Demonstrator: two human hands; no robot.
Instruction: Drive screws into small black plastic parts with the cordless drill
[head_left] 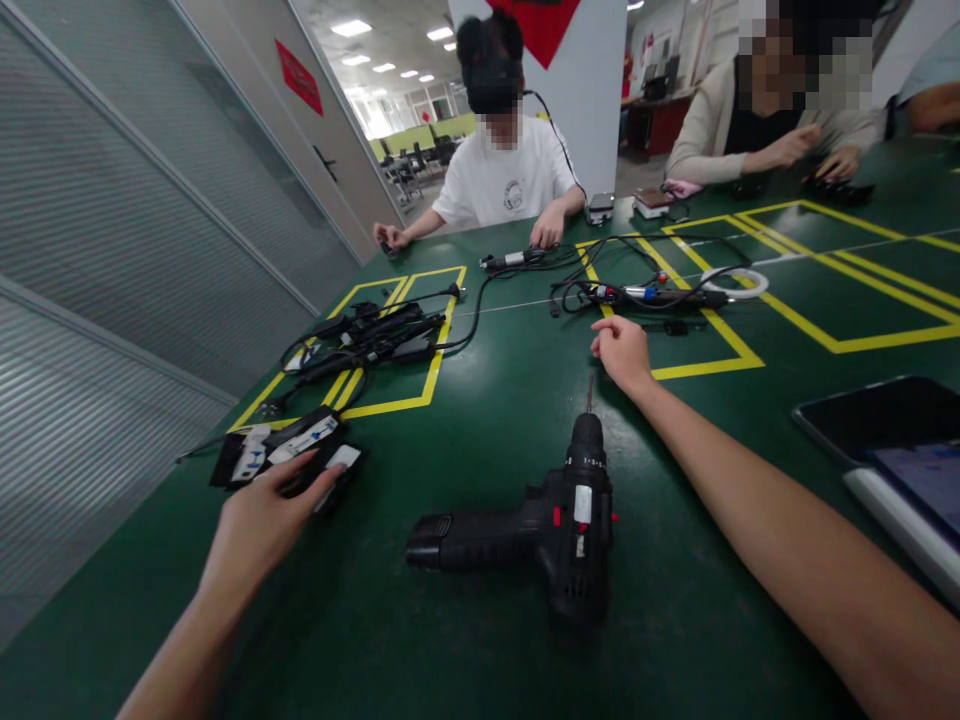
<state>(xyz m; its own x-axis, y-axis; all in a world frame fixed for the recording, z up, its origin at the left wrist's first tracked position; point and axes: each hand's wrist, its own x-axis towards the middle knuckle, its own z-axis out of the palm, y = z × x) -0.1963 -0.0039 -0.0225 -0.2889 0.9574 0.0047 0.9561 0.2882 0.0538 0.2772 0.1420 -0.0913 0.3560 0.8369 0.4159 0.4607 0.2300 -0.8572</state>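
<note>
My left hand (262,520) is closed, thumb and fingers around a dark flat piece with a white label (343,462). Beside it lie black packets with white and blue markings (251,452). My right hand (622,355) reaches forward over the table with its fingers curled; whatever they hold, if anything, is hidden. Just beyond it lies a pen-like tool with a black cable (652,296), with blue and red parts. Between my forearms a black cordless drill (581,520) rests on its side, its thin bit pointing away from me.
The green table (495,410) bears yellow tape rectangles. Black cabled tools (375,335) are heaped at left. A phone (885,415) lies at right. A white ring (739,283) lies farther back. Opposite sits a person in a headset (510,170); another person (780,130) works at far right.
</note>
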